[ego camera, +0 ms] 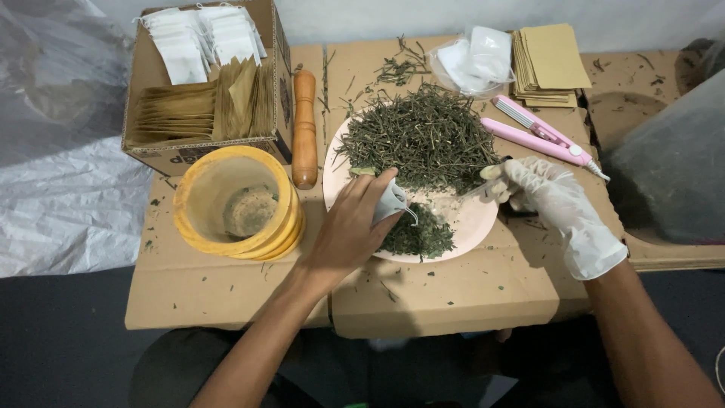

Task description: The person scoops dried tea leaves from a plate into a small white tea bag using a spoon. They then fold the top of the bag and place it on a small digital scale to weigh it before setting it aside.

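Left hand (351, 227), bare, fingers pinching a small white filter bag (392, 202) at its mouth, held over the plate (472, 219). Bag looks thin, papery, pale grey-white, slightly crumpled, mouth tilted toward the right hand; drawstring loop hangs off its lower edge. Bag sits just above the lower pile of chopped herb (418, 234), near the plate's middle.

Right hand (555, 200), in a white glove, fingers curled round a clear plastic scoop (461, 198); the scoop is hard to see against the plate, its tip pointing at the bag. Cannot tell if anything is in it.

Plate is pale pink, round, resting on the cardboard bench (226, 291). Upper half holds a big heap of dry green stems (423, 136); lower part holds finer dark green bits.

Left of the plate: wooden pestle (304, 128) lying lengthwise, then a yellow mortar (238, 200) with some residue inside. Behind it a cardboard box (204, 83) with white bags and tan envelopes standing in it. Behind the plate: a clear packet (476, 60) of white bags, a stack of tan envelopes (550, 64), and a pink sealer (540, 136) just beside the right hand. Loose stems scattered over the cardboard.
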